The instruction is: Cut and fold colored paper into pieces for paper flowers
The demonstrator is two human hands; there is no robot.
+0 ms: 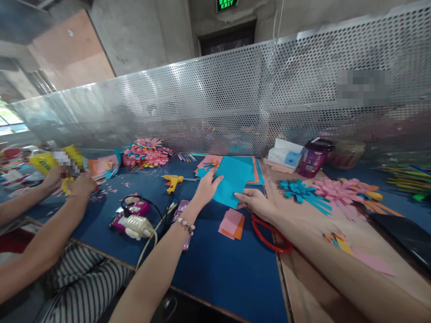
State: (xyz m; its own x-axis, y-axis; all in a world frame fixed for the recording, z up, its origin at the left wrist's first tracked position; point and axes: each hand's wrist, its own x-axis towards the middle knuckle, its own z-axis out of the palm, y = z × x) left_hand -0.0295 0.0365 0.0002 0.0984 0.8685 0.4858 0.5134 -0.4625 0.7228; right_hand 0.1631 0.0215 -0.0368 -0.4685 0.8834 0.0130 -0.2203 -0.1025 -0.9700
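Note:
A teal sheet of paper (232, 179) is held between both hands above the blue table (215, 264). My left hand (207, 187) pinches its left edge, with a bead bracelet on the wrist. My right hand (255, 202) grips its lower right corner. Under the sheet lies a stack of teal, orange and pink paper (251, 167). Small pink and orange paper squares (231, 223) lie just below my hands. Red scissors (269, 235) rest beside my right forearm.
A yellow glue gun (173, 181), a phone (182, 211) and a white charger with cables (136, 224) lie to the left. Paper flowers (332, 190) cover the brown board on the right. A tissue pack (286, 154) and purple cup (314, 157) stand behind. Another person's hands (72, 181) work at left.

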